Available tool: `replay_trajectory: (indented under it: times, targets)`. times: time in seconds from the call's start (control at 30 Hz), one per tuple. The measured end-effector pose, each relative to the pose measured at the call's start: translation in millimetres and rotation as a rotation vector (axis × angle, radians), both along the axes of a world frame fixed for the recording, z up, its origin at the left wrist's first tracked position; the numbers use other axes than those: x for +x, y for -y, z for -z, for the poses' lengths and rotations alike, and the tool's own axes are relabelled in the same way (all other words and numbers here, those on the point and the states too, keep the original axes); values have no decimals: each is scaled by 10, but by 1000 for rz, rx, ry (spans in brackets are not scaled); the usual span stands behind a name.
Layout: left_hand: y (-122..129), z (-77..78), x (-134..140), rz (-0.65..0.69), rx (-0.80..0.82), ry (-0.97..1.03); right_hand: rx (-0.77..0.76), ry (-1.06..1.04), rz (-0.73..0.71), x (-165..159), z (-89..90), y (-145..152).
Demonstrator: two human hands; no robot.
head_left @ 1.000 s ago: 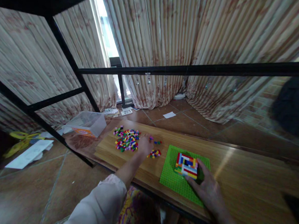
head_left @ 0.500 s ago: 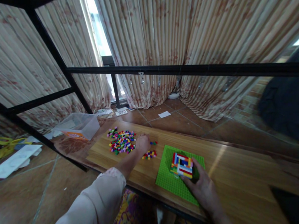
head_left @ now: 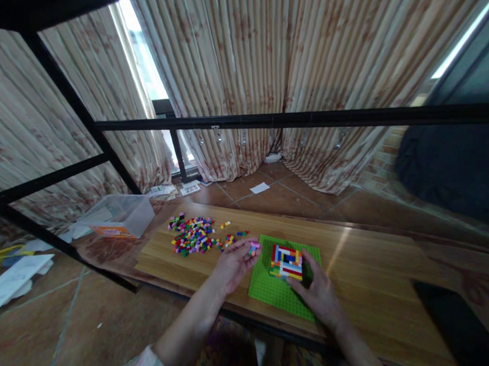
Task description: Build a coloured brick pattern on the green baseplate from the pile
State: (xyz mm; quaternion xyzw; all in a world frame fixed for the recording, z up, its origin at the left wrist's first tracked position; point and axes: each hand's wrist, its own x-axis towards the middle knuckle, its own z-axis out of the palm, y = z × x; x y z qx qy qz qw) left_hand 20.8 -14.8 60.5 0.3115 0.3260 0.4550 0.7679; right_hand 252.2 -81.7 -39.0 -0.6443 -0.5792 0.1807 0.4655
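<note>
Between the fingertips of my left hand is a small pink toy brick, with a bluish piece just under it that I cannot make out well. The hand is palm up at the left edge of a green baseplate. On that plate stands a square, layered structure of colourful toy bricks, hollow in the middle. My right hand grips the structure, thumb at its near side and fingers at its right side. Loose bricks lie in a heap further left, with a smaller scatter beside it.
The wooden tabletop carries a dark flat object at its right end. A clear plastic box stands left of the board. Black metal bars run across behind it, in front of long curtains.
My left hand has come from the loose bricks rightward to the baseplate, now showing a pink brick in its fingers. My right hand keeps its hold on the structure. The view has shifted slightly.
</note>
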Motion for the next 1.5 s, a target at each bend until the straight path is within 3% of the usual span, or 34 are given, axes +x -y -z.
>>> replay_trajectory:
  times: [0.17,0.3,0.4,0.53,0.67,0.77,0.87,0.97,1.07,1.17,1.37,1.5]
  targets:
    - [247,-169,130,-50,66,-140,124,-198,189,-215,-407,147]
    - [398,-222,260,-42,213,-284,79,-380,44,-575,-817,307]
    - [500,-253,327,-7,304,-329,45,-552,-19,-786,-980,382]
    - [609,-319,319,39,369,-336,68,-708,-27,-839,-1044,443]
    - [675,-368,269,92,442,-317,51,-678,-40,-780,-1074,516]
    - [709,-359,273,57,493,-359,46,-660,-51,-789,-1076,568]
    - [739,-324,305,40,469,-369,58,-689,-38,-826,-1035,589]
    - [742,-284,308,20,375,-334,74,-844,52,-810,-965,578]
    - [686,-222,237,-46,298,-352,73,-1034,141,-720,-909,572]
    - [566,-74,93,-83,254,-413,31,-1091,95,-628,-892,597]
    - [303,439,-355,-246,292,-715,12,-1002,25,-535,-901,631]
    - [207,627,-623,-276,394,-931,9,-887,60,-463,-857,567]
